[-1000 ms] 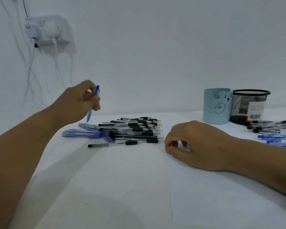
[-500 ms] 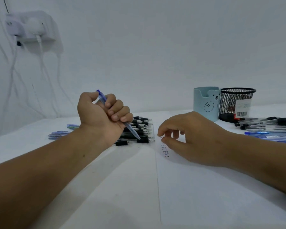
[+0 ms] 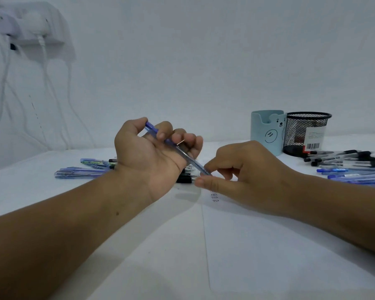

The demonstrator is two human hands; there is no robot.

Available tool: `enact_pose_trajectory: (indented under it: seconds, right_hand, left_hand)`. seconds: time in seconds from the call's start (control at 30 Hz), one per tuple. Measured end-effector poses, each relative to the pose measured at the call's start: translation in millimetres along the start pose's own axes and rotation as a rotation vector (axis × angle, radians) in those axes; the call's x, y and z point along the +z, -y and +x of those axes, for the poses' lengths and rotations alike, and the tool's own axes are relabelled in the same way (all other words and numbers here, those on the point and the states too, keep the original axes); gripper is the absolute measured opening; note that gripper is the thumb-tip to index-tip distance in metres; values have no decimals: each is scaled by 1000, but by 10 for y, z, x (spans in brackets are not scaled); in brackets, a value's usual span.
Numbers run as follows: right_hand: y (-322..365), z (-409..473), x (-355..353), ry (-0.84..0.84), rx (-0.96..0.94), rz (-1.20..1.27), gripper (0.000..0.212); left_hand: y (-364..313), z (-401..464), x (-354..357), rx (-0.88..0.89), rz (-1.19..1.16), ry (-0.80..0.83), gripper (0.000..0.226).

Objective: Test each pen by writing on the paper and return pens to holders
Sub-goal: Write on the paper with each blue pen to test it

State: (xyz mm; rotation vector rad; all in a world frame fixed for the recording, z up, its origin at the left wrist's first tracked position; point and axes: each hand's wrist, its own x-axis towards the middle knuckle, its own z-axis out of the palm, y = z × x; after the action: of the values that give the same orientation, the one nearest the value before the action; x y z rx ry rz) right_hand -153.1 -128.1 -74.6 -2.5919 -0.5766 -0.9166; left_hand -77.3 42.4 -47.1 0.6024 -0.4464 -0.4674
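Observation:
My left hand (image 3: 152, 156) is turned palm up above the table and grips a blue pen (image 3: 182, 153) that slants down to the right. My right hand (image 3: 240, 172) meets the pen's lower tip, its thumb and fingers curled around the end. Under both hands lies a white sheet of paper (image 3: 268, 245) with a few small written lines (image 3: 214, 197). A light blue bear holder (image 3: 266, 131) and a black mesh holder (image 3: 305, 133) stand at the back right.
A pile of black and blue pens (image 3: 85, 169) lies behind my left hand. More black and blue pens (image 3: 351, 165) lie at the right by the holders. A wall socket with white cables (image 3: 30, 24) hangs at the upper left.
My left hand carried the blue pen from above the left pile toward the middle and turned palm up. My right hand rose from the paper and reached the pen's tip.

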Motion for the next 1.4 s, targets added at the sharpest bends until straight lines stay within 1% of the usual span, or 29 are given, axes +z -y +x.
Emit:
enact_pose_trajectory:
  seconds: [0.1,0.2,0.23,0.27,0.33,0.37,0.4,0.43,0.47,0.53,0.67,0.73,0.87,1.1,1.27,1.4]
  right_hand:
    - [-25,2,-7,-45,78,-3,29]
    - [-55,-12,-47,-66,229,33,23]
    - [-56,-12,-63,-71,296,75,22]
    - [-47,-8,-82,-67,369,164,22]
    - [-21,3,-117,-33,493,462,16]
    - [0,7,-124,-4,542,611,13]
    - [19,6,-124,33,583,731,14]
    - [39,5,-116,77,616,816,16]
    - [59,5,-104,123,638,857,19]
    - [86,8,-79,181,656,851,22]
    - [119,24,-49,138,615,756,40]
    - [130,29,-36,126,557,707,43]
    - [144,27,-27,144,523,682,37]
    - [110,21,-1,187,507,524,38]
    - [109,25,-1,219,502,505,37]
    - [114,25,0,228,481,490,41]
  left_hand:
    - [14,-2,10,-19,159,12,50]
    - [-73,65,-63,-8,455,47,52]
    - [-107,74,-93,32,600,70,50]
    - [-143,74,-139,93,813,112,43]
    - [-224,47,-235,197,1369,270,19]
    - [-251,37,-278,183,1591,363,12]
    - [-269,25,-314,132,1735,447,8]
    - [-274,12,-334,67,1801,498,9]
    - [-270,-6,-330,14,1812,527,8]
    - [-237,-9,-305,-21,1794,563,5]
    - [-171,-2,-310,4,1800,573,11]
    - [-162,-5,-328,19,1786,572,12]
    - [-162,-2,-320,19,1799,592,12]
    - [-166,7,-315,-21,1782,602,10]
    - [-160,15,-315,-27,1778,599,10]
    - [-157,12,-309,-31,1776,589,10]
